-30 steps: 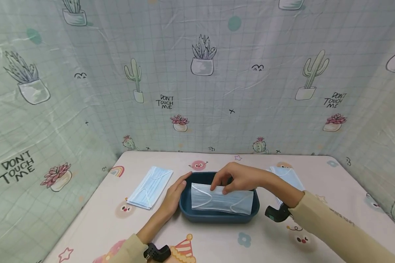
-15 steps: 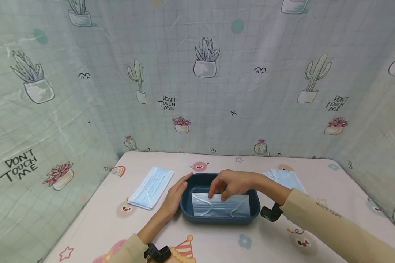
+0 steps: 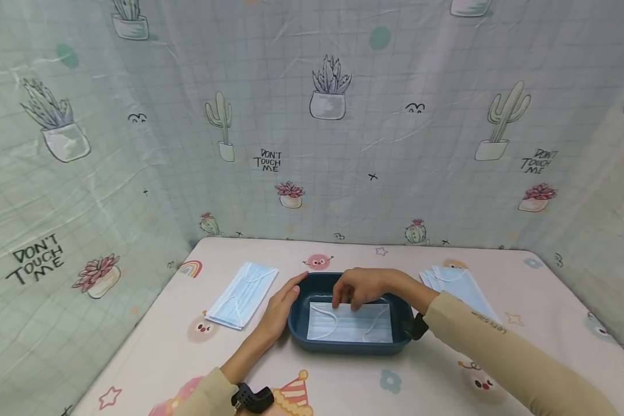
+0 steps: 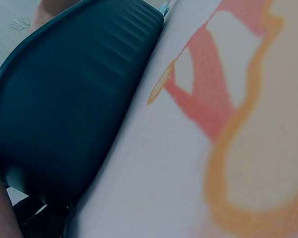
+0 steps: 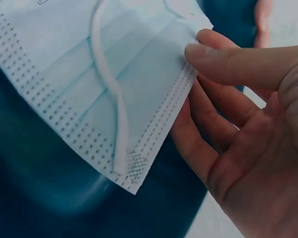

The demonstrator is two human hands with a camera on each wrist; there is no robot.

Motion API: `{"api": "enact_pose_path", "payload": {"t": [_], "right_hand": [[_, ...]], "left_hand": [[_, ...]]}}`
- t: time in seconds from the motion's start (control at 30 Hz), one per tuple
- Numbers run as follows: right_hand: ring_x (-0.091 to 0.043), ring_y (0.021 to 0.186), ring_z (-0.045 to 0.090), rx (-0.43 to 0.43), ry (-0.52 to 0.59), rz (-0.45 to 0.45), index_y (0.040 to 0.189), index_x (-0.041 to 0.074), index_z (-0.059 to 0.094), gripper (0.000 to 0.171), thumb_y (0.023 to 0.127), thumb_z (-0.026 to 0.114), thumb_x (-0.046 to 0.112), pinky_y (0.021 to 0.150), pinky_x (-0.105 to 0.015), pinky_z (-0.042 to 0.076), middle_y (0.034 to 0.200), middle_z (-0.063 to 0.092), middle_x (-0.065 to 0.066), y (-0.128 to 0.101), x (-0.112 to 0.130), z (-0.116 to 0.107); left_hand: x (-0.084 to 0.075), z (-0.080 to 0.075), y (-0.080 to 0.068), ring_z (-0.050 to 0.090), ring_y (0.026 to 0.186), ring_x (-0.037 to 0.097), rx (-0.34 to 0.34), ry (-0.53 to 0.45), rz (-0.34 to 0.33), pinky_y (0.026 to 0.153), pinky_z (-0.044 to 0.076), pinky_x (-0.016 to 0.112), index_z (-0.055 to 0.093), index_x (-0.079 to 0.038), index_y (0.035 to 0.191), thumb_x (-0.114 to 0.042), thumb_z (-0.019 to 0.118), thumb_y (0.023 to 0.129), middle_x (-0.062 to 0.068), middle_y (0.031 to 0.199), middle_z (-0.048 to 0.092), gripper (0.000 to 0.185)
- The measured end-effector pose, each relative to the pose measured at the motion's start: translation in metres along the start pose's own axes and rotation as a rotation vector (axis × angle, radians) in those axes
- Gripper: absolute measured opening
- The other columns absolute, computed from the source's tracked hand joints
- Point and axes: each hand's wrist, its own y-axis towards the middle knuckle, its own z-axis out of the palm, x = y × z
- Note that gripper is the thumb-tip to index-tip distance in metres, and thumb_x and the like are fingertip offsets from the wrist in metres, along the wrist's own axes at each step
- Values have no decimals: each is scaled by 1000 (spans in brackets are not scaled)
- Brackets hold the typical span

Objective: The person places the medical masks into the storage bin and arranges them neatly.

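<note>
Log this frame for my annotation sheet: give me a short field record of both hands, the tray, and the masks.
left hand: rests open against the tray's left end
right hand: over the tray's far side, fingers touching the mask's edge
tray: dark blue, rectangular, mid-table
mask in tray: light blue, lying flat, ear loops up
mask on left: flat on the table, apart from the tray
masks on right: small pile behind the right forearm
table: covered in a cartoon-print cloth
</note>
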Motion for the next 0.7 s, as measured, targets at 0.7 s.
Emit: {"api": "enact_pose_path", "payload": {"t": [0.7], "right_hand": [[-15, 86, 61, -65, -91, 66, 100, 11, 79, 36, 81, 66, -18, 80, -27, 57, 97, 73, -3, 16, -9, 2]], "left_hand": [[-1, 0, 0, 38, 154, 21, 1, 2, 8, 130, 21, 52, 55, -23, 150, -24, 41, 111, -2, 157, 53, 41]]}}
